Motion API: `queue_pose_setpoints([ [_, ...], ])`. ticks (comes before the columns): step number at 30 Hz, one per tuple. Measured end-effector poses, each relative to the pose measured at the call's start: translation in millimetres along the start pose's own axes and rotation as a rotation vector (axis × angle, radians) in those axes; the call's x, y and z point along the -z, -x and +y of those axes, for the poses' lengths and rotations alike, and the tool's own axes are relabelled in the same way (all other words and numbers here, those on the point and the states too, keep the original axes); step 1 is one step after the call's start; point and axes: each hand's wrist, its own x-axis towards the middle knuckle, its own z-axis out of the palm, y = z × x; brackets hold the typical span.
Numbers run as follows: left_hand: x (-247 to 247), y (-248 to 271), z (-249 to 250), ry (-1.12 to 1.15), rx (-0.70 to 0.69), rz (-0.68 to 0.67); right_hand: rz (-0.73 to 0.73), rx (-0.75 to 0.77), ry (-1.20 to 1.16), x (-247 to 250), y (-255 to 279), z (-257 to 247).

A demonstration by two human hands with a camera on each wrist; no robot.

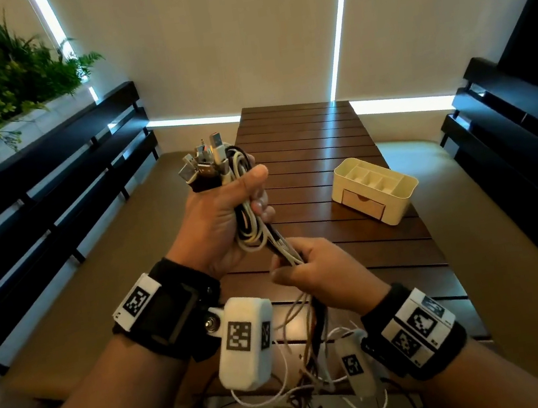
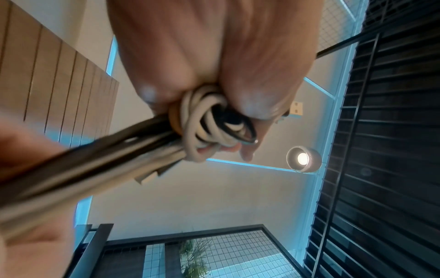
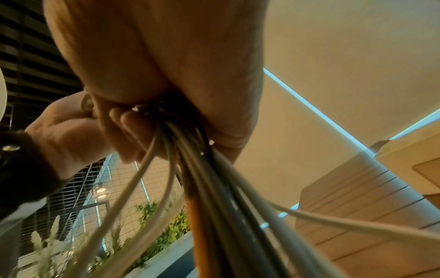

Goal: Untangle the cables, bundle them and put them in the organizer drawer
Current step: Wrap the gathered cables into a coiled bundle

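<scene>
My left hand [image 1: 223, 210] grips the coiled cables [image 1: 245, 214], plugs pointing up. My right hand [image 1: 318, 273] clasps their trailing strands below, above the table [image 1: 303, 136].

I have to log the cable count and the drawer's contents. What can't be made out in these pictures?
- Cable count: in the head view the left hand and right hand cover the white and black cable bundle; wrist views blur it.
- Loose ends: cut off by the bottom edge.
- Cream plastic organizer: wooden drawer closed, contents hidden.

The head camera looks down on the gripped cables [image 1: 251, 213] — both wrist cameras peer up from just beneath, sharing that bundle.
</scene>
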Motion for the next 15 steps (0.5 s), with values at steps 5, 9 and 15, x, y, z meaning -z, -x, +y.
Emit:
queue_pose_setpoints([
  [5,5.5,3.4,-2.0,-0.036,-0.007,0.039,0.028,-0.035,0.231,15.2,-2.7,1.6],
  [9,25.6,3.4,-8.4,-0.068,0.021,0.118,-0.018,-0.094,0.084,38.8,-2.9,3.0],
  [15,37.9,4.2,0.9,-0.030,0.026,0.096,0.026,0.002,-0.146,48.2,0.5,17.7],
])
